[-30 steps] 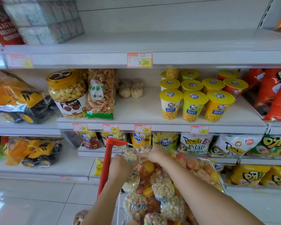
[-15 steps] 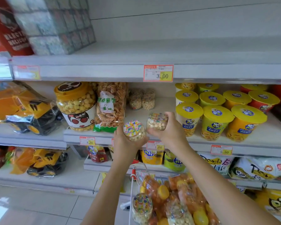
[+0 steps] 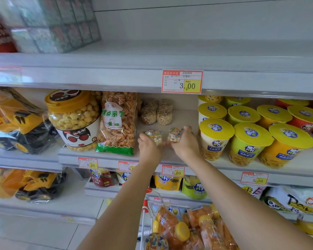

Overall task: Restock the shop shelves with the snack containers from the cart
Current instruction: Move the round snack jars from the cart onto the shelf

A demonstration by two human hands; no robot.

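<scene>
My left hand [image 3: 149, 150] grips a small clear snack jar [image 3: 154, 135] with a colourful lid, held at the middle shelf [image 3: 172, 160]. Beside it, my right hand [image 3: 185, 144] grips a second small snack jar [image 3: 175, 134] of the same kind. Both jars sit low over the shelf's open gap; whether they touch the board is hidden by my hands. Several matching small jars [image 3: 156, 112] are stacked at the back of that gap. The cart [image 3: 146, 210] below holds more snack jars and orange bottles [image 3: 181, 230].
Left of the gap stand a tall bag of fried snacks [image 3: 117, 123] and a big yellow-lidded jar [image 3: 73, 120]. Yellow-lidded snack cups [image 3: 215, 138] crowd the right. Wrapped toy trucks [image 3: 16, 123] lie far left. Bags fill the lower shelf [image 3: 193, 188].
Both hands lifted a jar each out of the cart, rose past the shelf edge and moved forward into the gap on the middle shelf.
</scene>
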